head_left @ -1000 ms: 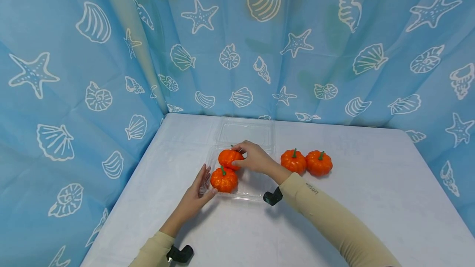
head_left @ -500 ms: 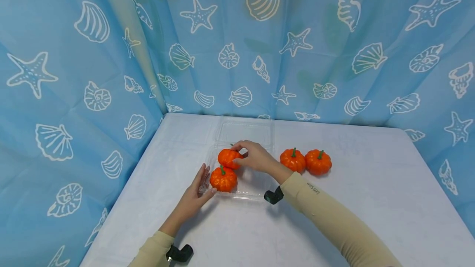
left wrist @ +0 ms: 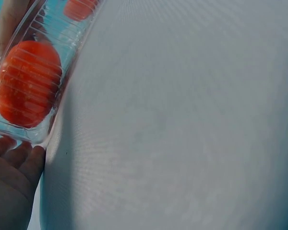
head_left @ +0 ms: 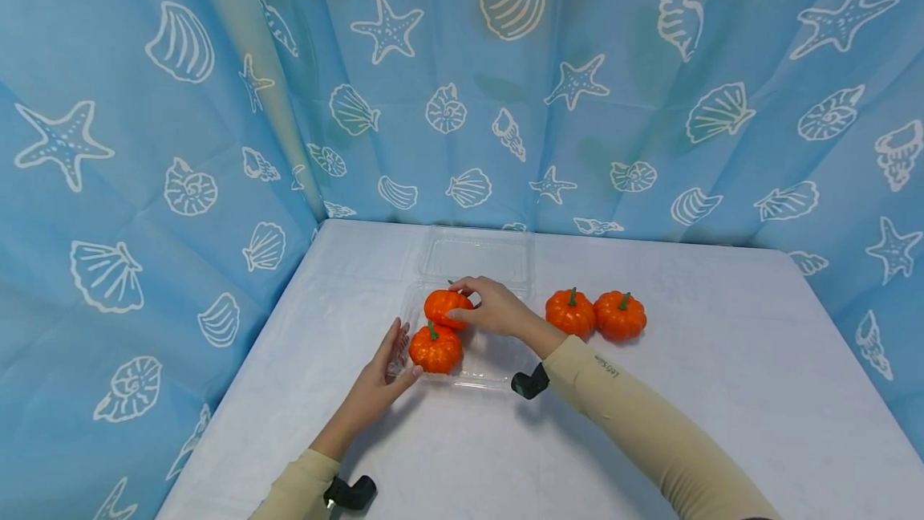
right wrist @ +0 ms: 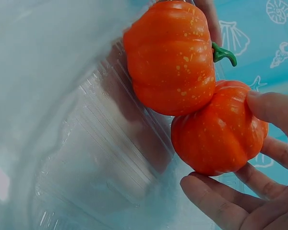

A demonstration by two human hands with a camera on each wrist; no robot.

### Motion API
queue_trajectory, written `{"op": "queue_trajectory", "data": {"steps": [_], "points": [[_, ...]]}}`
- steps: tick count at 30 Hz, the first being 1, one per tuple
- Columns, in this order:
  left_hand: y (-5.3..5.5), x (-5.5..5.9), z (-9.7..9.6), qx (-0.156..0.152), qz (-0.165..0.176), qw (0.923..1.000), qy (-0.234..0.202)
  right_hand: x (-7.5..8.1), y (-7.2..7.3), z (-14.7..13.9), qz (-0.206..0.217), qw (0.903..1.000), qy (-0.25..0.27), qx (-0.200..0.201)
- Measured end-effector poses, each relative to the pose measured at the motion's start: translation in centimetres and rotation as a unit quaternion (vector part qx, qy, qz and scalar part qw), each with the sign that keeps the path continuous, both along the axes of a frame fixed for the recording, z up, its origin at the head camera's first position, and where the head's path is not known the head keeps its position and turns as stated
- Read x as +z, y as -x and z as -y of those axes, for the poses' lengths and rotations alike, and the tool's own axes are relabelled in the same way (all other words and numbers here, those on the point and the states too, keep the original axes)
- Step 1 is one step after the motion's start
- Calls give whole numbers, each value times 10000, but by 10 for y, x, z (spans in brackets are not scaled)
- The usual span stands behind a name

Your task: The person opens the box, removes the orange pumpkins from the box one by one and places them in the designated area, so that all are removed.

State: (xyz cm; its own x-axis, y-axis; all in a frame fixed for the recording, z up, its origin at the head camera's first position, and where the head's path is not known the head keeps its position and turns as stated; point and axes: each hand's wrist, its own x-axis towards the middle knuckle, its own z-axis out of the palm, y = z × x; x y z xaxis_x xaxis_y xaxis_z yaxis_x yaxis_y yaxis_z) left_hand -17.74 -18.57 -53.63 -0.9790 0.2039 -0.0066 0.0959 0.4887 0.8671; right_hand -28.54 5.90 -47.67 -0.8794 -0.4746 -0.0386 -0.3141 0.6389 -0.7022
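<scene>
A clear plastic clamshell box (head_left: 485, 381) lies unfolded on the table, its lid (head_left: 476, 257) laid back at the far side. Two small orange pumpkins with green stems are in its left part. The nearer pumpkin (head_left: 436, 351) sits upright by the front left corner. Behind it, touching it, the second pumpkin (head_left: 443, 309) is tilted, and my right hand (head_left: 498, 310) holds it between thumb and fingers, as the right wrist view confirms. My left hand (head_left: 377, 383) rests at the box's left front corner, fingers fairly straight against its wall.
To the right of the box, two more orange pumpkins stand side by side, a left one (head_left: 570, 314) and a right one (head_left: 621, 316), on the white tablecloth (head_left: 722, 383). A blue curtain (head_left: 447, 167) with shell prints hangs behind and along the left.
</scene>
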Motion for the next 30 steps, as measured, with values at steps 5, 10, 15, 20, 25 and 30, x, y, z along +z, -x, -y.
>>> {"op": "queue_trajectory", "data": {"steps": [5, 10, 15, 20, 25, 30], "points": [[0, -1, 0, -13, -10, 10000, -13, 0, -1, 0, 152, 9996, 236, -16], [0, 0, 1, -29, -38, 10000, -10, -1, -1, 0, 174, 9991, 380, -50], [-1, 1, 1, -46, -32, 10000, -19, -3, -1, 0, 125, 9990, 418, -123], [-1, 0, 0, -52, -2, 10000, -13, -5, -1, -1, 184, 9985, 485, -201], [0, 1, 0, -58, -16, 10000, -18, -3, -3, -5, 265, 9971, 638, -306], [-1, 2, 1, -44, -58, 10000, -9, -1, -4, -12, 391, 9957, 780, -319]]}}
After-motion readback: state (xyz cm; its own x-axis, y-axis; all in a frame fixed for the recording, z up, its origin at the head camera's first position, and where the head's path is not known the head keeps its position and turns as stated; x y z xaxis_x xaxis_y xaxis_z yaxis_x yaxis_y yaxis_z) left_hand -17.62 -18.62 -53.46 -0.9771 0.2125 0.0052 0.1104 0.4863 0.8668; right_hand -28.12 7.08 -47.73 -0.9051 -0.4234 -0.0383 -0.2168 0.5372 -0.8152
